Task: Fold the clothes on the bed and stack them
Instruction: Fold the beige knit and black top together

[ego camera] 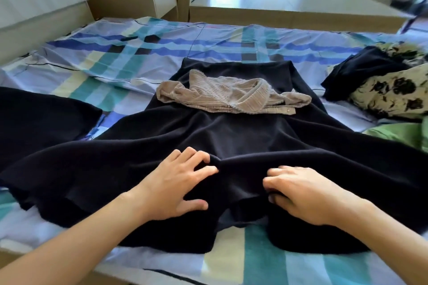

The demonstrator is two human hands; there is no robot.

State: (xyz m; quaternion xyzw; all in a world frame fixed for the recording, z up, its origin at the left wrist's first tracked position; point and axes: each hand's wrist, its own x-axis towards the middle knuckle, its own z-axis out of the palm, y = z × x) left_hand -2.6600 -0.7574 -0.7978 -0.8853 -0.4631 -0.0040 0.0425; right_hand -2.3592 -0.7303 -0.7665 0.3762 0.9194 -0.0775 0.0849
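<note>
- Far left: a second dark cloth (41, 118) lies flat on the checked bedsheet (111, 53), well apart from both hands.
- Left hand (178, 183): palm down, with its fingers spread wide and lightly bent. It presses on the near part of the dark garment and holds nothing.
- Centre: the dark garment (231, 143), flared like a skirt, lies spread on the bed with its narrow end far and its wide hem near the person. A ridge of slack cloth rises between the two hands.
- Centre, farther: a beige top (231, 97) lies crumpled on the garment's far half.
- Right hand (305, 194): the fingers curl into the dark garment and pinch a fold just beside the near hem.
- Right: an unfolded heap holds a dark piece (361, 69), a floral piece (393, 90) and a green piece (403, 134).
- Step in hand, as judged: the dark garment is being smoothed and gathered before its first fold. No folded stack shows, so the task is probably at an early stage.
- Next move, as judged: the beige top probably has to come off first. The wide, limp hem then needs both hands to grip it and carry it evenly toward the far end.
</note>
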